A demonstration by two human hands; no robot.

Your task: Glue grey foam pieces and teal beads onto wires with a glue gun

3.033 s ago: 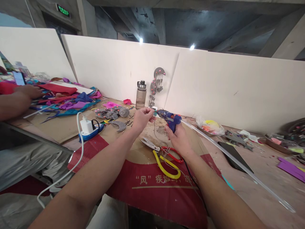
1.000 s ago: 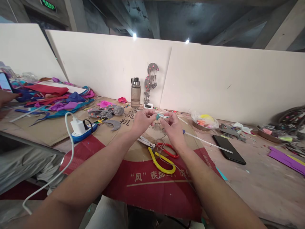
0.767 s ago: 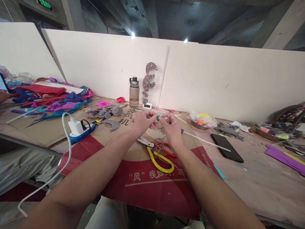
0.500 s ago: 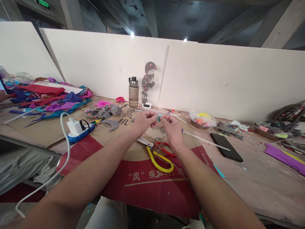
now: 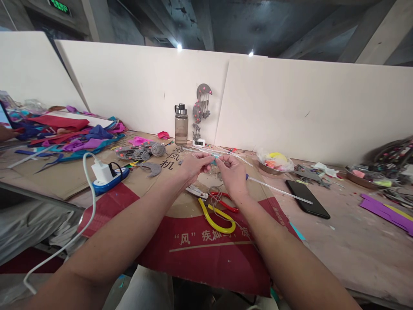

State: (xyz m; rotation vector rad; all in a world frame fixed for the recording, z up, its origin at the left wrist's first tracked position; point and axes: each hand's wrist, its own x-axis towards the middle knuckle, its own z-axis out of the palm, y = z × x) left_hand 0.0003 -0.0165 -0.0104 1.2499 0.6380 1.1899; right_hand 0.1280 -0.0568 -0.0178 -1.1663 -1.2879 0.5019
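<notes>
My left hand point(image 5: 196, 167) and my right hand point(image 5: 232, 173) meet over the cardboard, fingertips pinched together. Between them is a small teal piece point(image 5: 214, 160), which looks like felt or foam; its shape is mostly covered by the fingers. Just below the hands lie scissors with yellow handles point(image 5: 219, 224) and a red-handled tool point(image 5: 226, 203), with a loose grey cord point(image 5: 215, 193) tangled over them. Beside my right wrist a clear thin rod point(image 5: 274, 189) runs across to a black phone point(image 5: 308, 199). A grey felt crescent point(image 5: 152, 168) rests left of my left hand.
A water bottle point(image 5: 181, 125) stands by the white panel, near a hanging grey moon ornament point(image 5: 204, 91) and a small white clock point(image 5: 198, 143). A blue power strip point(image 5: 111, 183) with a white cable sits left. Bowl point(image 5: 272, 169) of scraps at right; colourful felt point(image 5: 61, 122) far left.
My hands stay at nearly the same spot, with the fingers shifting slightly around the teal piece, which shows a little differently. Nothing else on the table has visibly moved.
</notes>
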